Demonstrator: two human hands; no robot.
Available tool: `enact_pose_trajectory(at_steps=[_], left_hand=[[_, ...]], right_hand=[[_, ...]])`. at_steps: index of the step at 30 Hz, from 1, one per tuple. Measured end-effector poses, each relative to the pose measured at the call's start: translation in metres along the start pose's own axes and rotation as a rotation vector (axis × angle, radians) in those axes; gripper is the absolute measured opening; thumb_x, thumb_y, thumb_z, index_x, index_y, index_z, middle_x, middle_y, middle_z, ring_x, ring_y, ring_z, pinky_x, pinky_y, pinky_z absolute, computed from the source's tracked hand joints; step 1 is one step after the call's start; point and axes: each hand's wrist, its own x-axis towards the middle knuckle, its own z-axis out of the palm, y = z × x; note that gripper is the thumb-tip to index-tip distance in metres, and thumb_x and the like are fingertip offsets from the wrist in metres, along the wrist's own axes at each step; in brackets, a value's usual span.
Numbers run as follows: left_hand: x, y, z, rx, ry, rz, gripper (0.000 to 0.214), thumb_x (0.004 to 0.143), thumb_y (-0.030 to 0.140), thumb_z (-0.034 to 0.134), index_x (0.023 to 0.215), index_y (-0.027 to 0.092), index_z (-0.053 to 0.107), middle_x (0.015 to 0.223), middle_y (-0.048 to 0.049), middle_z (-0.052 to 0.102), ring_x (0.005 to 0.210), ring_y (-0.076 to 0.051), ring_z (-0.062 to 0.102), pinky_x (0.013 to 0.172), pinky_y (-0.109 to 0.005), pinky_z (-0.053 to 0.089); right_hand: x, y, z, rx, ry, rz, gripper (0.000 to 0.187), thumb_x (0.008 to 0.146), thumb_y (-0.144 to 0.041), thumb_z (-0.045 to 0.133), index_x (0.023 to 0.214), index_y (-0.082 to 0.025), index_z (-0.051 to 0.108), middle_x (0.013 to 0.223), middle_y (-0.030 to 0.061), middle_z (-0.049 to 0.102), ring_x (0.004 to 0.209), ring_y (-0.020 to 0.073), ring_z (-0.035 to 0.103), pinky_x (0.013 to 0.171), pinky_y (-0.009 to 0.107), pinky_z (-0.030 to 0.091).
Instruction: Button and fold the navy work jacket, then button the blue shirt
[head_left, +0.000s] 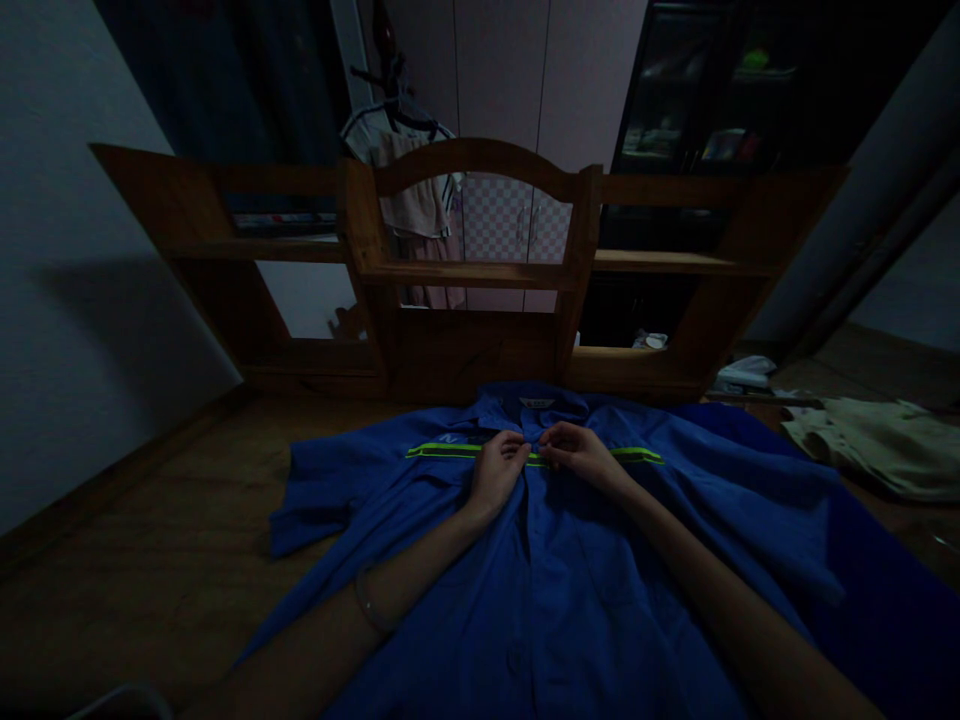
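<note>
A blue short-sleeved work shirt [570,560] with a yellow-green reflective stripe [442,451] across the chest lies spread front-up on a wooden surface [150,560]. Its collar points away from me. My left hand [497,470] and my right hand [577,452] meet at the shirt's front placket, just below the collar. Both hands have their fingers pinched on the fabric at the stripe's level. A thin bracelet circles my left forearm.
A wooden headboard with open shelves [480,270] stands right behind the shirt. A pale folded garment [870,440] lies at the right. Clothes hang on a rack [409,190] beyond the shelves. A white wall [67,300] borders the left. The room is dim.
</note>
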Motion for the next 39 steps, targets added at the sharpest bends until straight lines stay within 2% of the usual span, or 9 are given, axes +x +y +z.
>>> enact_pose_trajectory(at_steps=[9,17,21,26,39], left_hand=[[0.000,0.003,0.000,0.006,-0.017,0.011,0.013,0.075,0.021,0.066,0.084,0.013,0.062,0.082,-0.0048,0.065,0.078,-0.016,0.064,0.073,-0.026,0.049],[0.000,0.004,-0.003,0.029,-0.040,0.046,0.013,0.074,0.024,0.067,0.082,0.014,0.064,0.080,-0.0040,0.066,0.078,-0.017,0.063,0.072,-0.026,0.049],[0.000,0.005,-0.003,0.037,-0.038,0.049,0.012,0.074,0.022,0.066,0.082,0.014,0.064,0.081,-0.0042,0.066,0.078,-0.017,0.063,0.073,-0.026,0.048],[0.000,0.006,0.000,0.036,-0.030,0.054,0.007,0.072,0.017,0.064,0.078,0.014,0.063,0.075,-0.0019,0.064,0.072,-0.015,0.060,0.070,-0.025,0.046],[0.001,0.006,0.000,-0.023,-0.005,0.006,0.013,0.071,0.020,0.065,0.081,0.013,0.063,0.079,-0.0029,0.063,0.076,-0.015,0.060,0.070,-0.024,0.045]], right_hand=[[-0.001,0.005,-0.004,-0.065,-0.015,-0.035,0.029,0.072,-0.033,0.072,0.090,-0.015,0.059,0.077,0.0005,0.059,0.059,0.0117,0.057,0.054,0.023,0.044],[-0.002,0.001,-0.002,-0.074,-0.005,-0.019,0.027,0.075,-0.037,0.069,0.087,-0.015,0.058,0.076,0.0000,0.058,0.059,0.0120,0.057,0.055,0.023,0.044],[-0.005,-0.004,-0.001,-0.236,0.023,-0.092,0.025,0.084,-0.041,0.059,0.087,-0.016,0.058,0.078,0.0012,0.060,0.063,0.0127,0.057,0.057,0.023,0.043],[-0.008,-0.008,-0.001,-0.393,0.007,-0.167,0.024,0.088,-0.041,0.053,0.088,-0.017,0.058,0.079,0.0019,0.061,0.068,0.0137,0.057,0.059,0.022,0.041],[-0.003,0.003,-0.004,-0.349,-0.035,-0.089,0.028,0.088,-0.044,0.052,0.087,-0.016,0.059,0.075,0.0015,0.061,0.064,0.0141,0.057,0.058,0.023,0.041]])
